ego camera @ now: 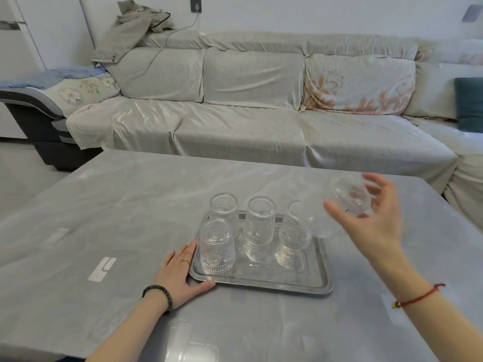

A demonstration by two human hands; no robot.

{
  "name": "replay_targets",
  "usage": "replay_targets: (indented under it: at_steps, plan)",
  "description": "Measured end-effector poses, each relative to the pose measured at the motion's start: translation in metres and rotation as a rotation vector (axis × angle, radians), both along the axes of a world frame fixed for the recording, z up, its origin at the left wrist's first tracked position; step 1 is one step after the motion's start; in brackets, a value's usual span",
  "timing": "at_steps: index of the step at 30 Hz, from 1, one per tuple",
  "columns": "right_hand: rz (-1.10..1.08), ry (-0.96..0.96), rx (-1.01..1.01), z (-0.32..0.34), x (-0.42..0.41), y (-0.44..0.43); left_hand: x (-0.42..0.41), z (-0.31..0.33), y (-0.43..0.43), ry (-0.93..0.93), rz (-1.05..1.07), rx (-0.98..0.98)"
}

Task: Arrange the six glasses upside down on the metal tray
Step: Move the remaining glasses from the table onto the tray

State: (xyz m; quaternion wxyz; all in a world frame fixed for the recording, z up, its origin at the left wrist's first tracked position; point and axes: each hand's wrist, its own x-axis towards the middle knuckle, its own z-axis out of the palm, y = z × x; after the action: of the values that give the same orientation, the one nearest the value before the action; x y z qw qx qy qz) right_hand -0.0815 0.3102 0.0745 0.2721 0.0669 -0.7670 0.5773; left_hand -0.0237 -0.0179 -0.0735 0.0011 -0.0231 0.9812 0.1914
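A metal tray (261, 279) lies on the grey table, and several clear ribbed glasses stand upside down on it. Three form the back row: left (224, 209), middle (260, 220) and right (295, 231). One more glass (216, 246) stands at the front left. My left hand (180, 276) lies flat on the table, touching the tray's front left corner and holding nothing. My right hand (371, 218) is in the air beyond the tray's right side, fingers around another glass (350, 197), which is tilted and blurred by motion. A faint clear shape (321, 224) by the tray's back right corner is too blurred to identify.
The grey marble-look table (130, 205) extends around the tray on all sides. A covered sofa (248, 121) runs behind the table's far edge, with a jacket (130, 27) on its backrest and a teal cushion (469, 103) at right.
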Motion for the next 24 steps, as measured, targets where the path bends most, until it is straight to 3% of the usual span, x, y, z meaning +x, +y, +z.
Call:
replay_targets:
  at_steps: [5, 14, 24]
  plan:
    - [0.204, -0.132, 0.069, -0.04, 0.029, -0.048, 0.001, 0.001, 0.0, -0.003, -0.001, -0.002]
    - [0.174, -0.235, 0.2, -0.086, 0.013, -0.092, -0.001, -0.001, -0.002, 0.005, -0.004, 0.03]
    - [0.165, -0.276, 0.346, -0.094, 0.01, -0.103, -0.001, -0.003, -0.003, 0.042, -0.029, 0.021]
